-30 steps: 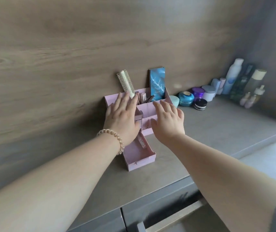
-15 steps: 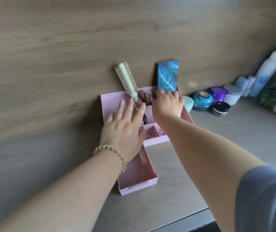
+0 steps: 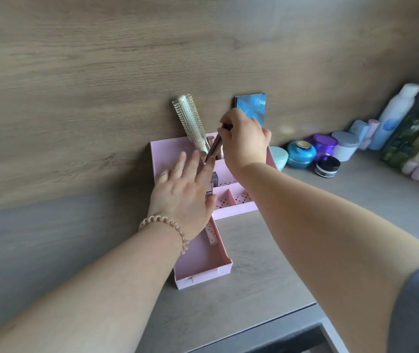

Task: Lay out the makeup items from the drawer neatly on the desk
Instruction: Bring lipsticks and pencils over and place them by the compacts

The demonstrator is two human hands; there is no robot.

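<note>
A pink organizer box (image 3: 167,154) stands against the wood wall, with its small pink drawer (image 3: 203,263) pulled out toward me. My left hand (image 3: 185,192) rests flat and spread on the organizer's top. Above the back compartment, my right hand (image 3: 244,141) pinches a slim rose-coloured makeup tube (image 3: 213,149), tilted and partly lifted out. A round hairbrush (image 3: 189,121) and a blue palette (image 3: 250,107) stand upright in the organizer. A pink patterned stick (image 3: 211,233) lies in the drawer.
Jars sit in a row on the grey desk (image 3: 267,263) to the right: a teal jar (image 3: 301,154), a purple jar (image 3: 324,145), a white jar (image 3: 344,149), a black-lidded jar (image 3: 328,166). Bottles (image 3: 394,118) stand at the far right. A desk drawer gapes open at bottom right.
My right hand reached into the back compartment, closed on the slim tube and has raised it. My left hand has stayed flat on the organizer. The view moved closer.
</note>
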